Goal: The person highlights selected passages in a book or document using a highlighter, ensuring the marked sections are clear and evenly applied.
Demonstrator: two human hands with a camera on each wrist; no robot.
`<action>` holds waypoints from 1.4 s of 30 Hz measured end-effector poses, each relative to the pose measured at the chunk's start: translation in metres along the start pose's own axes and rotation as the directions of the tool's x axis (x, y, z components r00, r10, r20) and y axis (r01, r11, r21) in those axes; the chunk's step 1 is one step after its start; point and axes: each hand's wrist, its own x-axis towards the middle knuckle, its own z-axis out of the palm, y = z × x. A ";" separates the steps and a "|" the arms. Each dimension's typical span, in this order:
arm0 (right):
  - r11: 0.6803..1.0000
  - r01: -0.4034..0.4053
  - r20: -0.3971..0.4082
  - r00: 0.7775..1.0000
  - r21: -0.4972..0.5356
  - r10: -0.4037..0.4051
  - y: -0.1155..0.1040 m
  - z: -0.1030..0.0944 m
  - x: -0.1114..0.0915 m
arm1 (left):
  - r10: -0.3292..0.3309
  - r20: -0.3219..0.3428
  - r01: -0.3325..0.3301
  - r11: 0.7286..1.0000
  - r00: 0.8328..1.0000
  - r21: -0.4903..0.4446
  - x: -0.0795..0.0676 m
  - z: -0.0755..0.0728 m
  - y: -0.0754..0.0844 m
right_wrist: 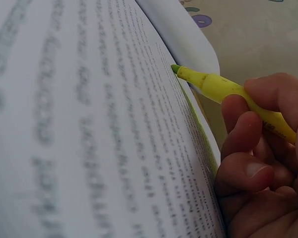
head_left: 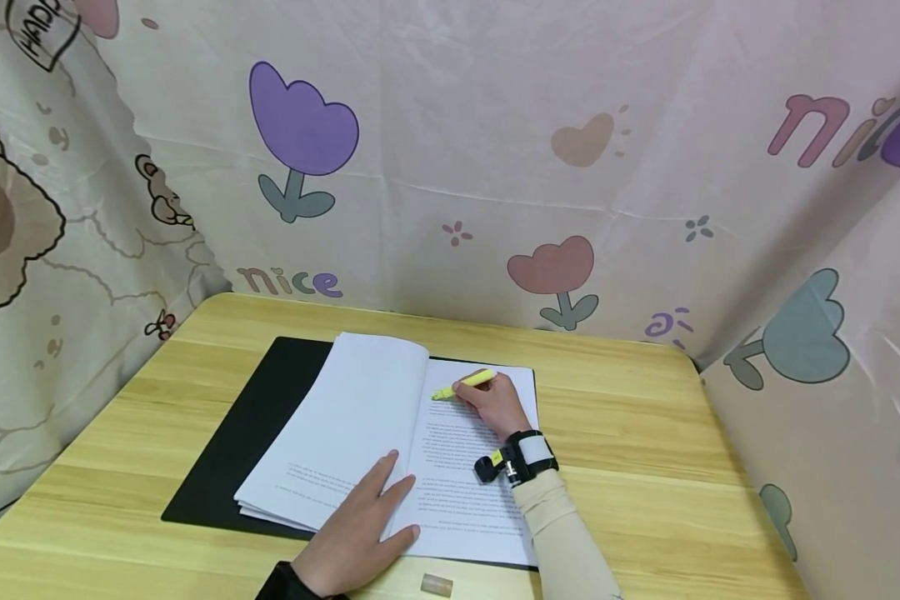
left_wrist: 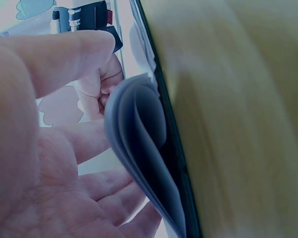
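My right hand (head_left: pixel 495 404) pinches a yellow highlighter (head_left: pixel 474 382) over the upper part of the right-hand printed page (head_left: pixel 468 492). In the right wrist view the green tip (right_wrist: pixel 176 68) of the highlighter is right at the paper, and a yellow-green streak (right_wrist: pixel 204 131) runs along a line of text. My left hand (head_left: pixel 360 529), fingers spread, rests on the open document (head_left: pixel 345 417) near its centre fold. Seen from the left wrist, the lower ends of the turned pages (left_wrist: pixel 134 124) curl up beside the palm.
Beneath the pages lies a black folder (head_left: pixel 225 467), flat on the wooden table (head_left: pixel 622 433). A small tan-grey block (head_left: pixel 437 585) sits by the near edge of the folder. Patterned cloth (head_left: pixel 435 150) hangs behind the table and at both sides.
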 end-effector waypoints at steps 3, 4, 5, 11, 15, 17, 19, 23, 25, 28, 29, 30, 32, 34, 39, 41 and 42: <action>1.000 0.000 -0.008 1.000 -0.012 0.000 0.000 0.000 0.001 | 0.005 -0.004 -0.005 1.000 1.000 0.002 0.000 0.000 0.000; 1.000 -0.001 -0.009 1.000 -0.016 0.000 0.000 0.000 0.001 | 0.006 -0.005 -0.006 1.000 1.000 0.003 0.000 0.000 -0.001; 1.000 -0.001 -0.009 1.000 -0.017 0.000 0.001 0.000 0.002 | 0.007 -0.006 -0.007 1.000 1.000 0.002 0.000 0.000 -0.001; 0.999 0.004 -0.008 1.000 -0.049 -0.005 0.001 0.000 0.004 | 0.006 -0.005 -0.006 1.000 1.000 0.003 0.001 0.000 -0.001; 0.998 0.009 -0.008 1.000 -0.066 -0.009 0.001 0.001 0.004 | 0.003 -0.004 -0.003 1.000 1.000 -0.001 0.001 0.000 -0.001; 0.997 0.014 -0.009 1.000 -0.073 -0.014 0.001 0.001 0.005 | 0.003 -0.005 -0.003 1.000 1.000 -0.004 0.001 0.000 -0.001; 0.997 0.017 -0.011 1.000 -0.079 -0.018 0.000 0.000 0.004 | 0.002 -0.005 -0.002 1.000 1.000 -0.007 0.001 0.000 -0.001; 0.996 0.018 -0.013 1.000 -0.088 -0.020 -0.001 0.000 0.003 | 0.004 -0.005 -0.004 1.000 1.000 -0.009 0.001 0.000 -0.001; 0.996 0.015 -0.014 1.000 -0.088 -0.017 -0.002 -0.001 0.002 | 0.010 -0.006 -0.010 1.000 1.000 -0.009 0.001 0.000 -0.001; 0.996 0.010 -0.013 1.000 -0.091 -0.011 -0.003 -0.002 0.001 | 0.019 -0.007 -0.019 1.000 1.000 -0.012 0.001 0.000 -0.002; 0.996 0.007 -0.014 1.000 -0.091 -0.008 -0.003 -0.002 0.001 | 0.021 -0.008 -0.021 1.000 1.000 -0.012 0.001 0.000 -0.002; 0.995 0.005 -0.016 1.000 -0.095 -0.007 -0.003 -0.002 0.001 | 0.022 -0.008 -0.022 1.000 1.000 -0.010 0.001 0.000 -0.002; 0.995 0.005 -0.020 1.000 -0.102 -0.007 -0.004 -0.003 0.001 | 0.023 -0.008 -0.023 1.000 1.000 -0.009 0.001 0.000 -0.002; 0.994 0.007 -0.023 1.000 -0.108 -0.009 -0.004 -0.004 0.001 | 0.023 -0.011 -0.023 1.000 1.000 -0.008 0.001 0.000 -0.002; 0.994 0.012 -0.019 1.000 -0.112 -0.014 -0.003 -0.005 0.002 | 0.021 -0.013 -0.021 1.000 1.000 -0.004 0.001 0.000 -0.002; 0.993 0.011 -0.019 1.000 -0.115 -0.013 -0.002 -0.005 0.002 | 0.020 -0.014 -0.021 1.000 1.000 -0.003 0.001 0.000 -0.002; 0.993 0.009 -0.020 1.000 -0.117 -0.011 -0.002 -0.005 0.002 | 0.020 -0.015 -0.020 1.000 1.000 -0.003 0.001 0.001 -0.002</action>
